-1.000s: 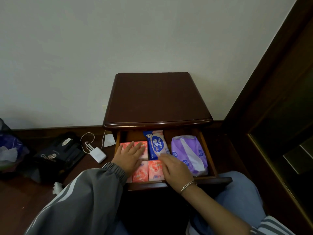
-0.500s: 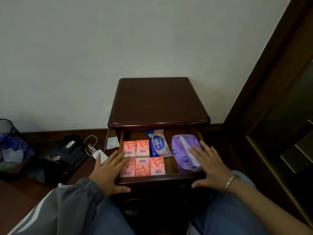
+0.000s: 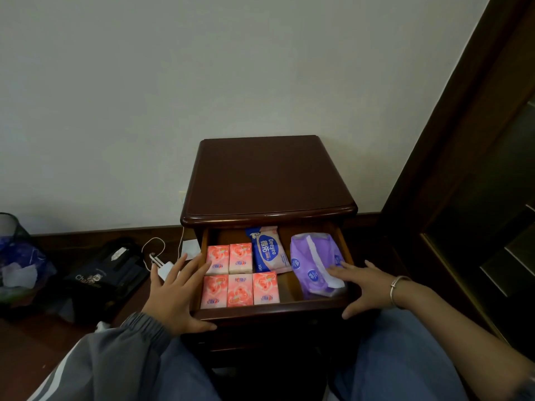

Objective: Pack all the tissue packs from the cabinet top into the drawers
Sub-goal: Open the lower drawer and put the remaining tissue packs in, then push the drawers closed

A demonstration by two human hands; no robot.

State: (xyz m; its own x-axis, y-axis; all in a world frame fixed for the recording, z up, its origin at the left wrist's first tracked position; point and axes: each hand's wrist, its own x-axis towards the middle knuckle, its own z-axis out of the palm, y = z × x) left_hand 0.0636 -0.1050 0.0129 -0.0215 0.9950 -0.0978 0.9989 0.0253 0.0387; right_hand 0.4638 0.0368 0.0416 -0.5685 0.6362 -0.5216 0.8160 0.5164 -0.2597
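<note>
All the tissue packs lie in the open drawer (image 3: 275,310): five pink packs (image 3: 239,275) on the left, a blue pack (image 3: 267,250) in the middle and a purple pack (image 3: 314,260) on the right. We see none on the cabinet top (image 3: 269,180). Our left grip (image 3: 173,296) rests at the drawer's left front corner. Our right grip (image 3: 367,287) rests at the right one, fingertips on the purple pack. Both have fingers straight and apart, holding nothing. The drawer points away from us toward the wall, so we think the push goes straight ahead, both sides together.
</note>
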